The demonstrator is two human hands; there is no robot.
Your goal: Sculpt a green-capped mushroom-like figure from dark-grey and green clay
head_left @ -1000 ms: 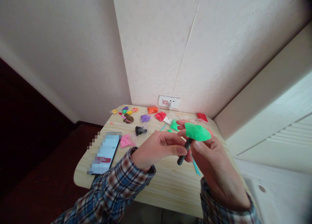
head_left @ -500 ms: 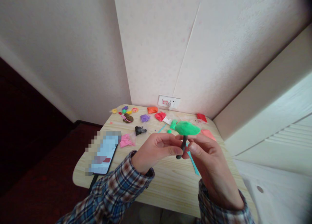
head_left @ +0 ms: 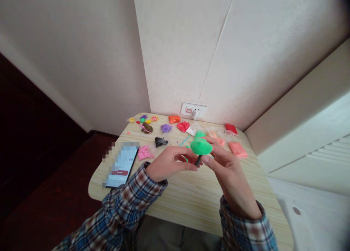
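A green modelling-clay piece (head_left: 201, 146), rounded on top, sits on a short dark stem (head_left: 198, 161), held above the table. My left hand (head_left: 171, 163) pinches the lower end of the stem between thumb and fingertips. The thumb and fingers of my right hand (head_left: 225, 167) close on the clay's right side, close to where the stem joins. Behind the held piece lies a bag of green clay (head_left: 200, 134), partly covered. A thin turquoise stick (head_left: 184, 140) rests on the table just left of it.
On the wooden table (head_left: 188, 200) lie a phone (head_left: 122, 167), pink clay (head_left: 146, 152), black clay (head_left: 160, 141), purple clay (head_left: 166, 128), orange clay (head_left: 174, 118), red packets and a salmon packet (head_left: 237, 149). Small clay figures cluster at the back left. A wall socket (head_left: 194, 110) is behind.
The green clay piece has tilted and turned, so its top looks rounder and shorter and less stem shows. Both hands have shifted slightly left within the view, still on the piece.
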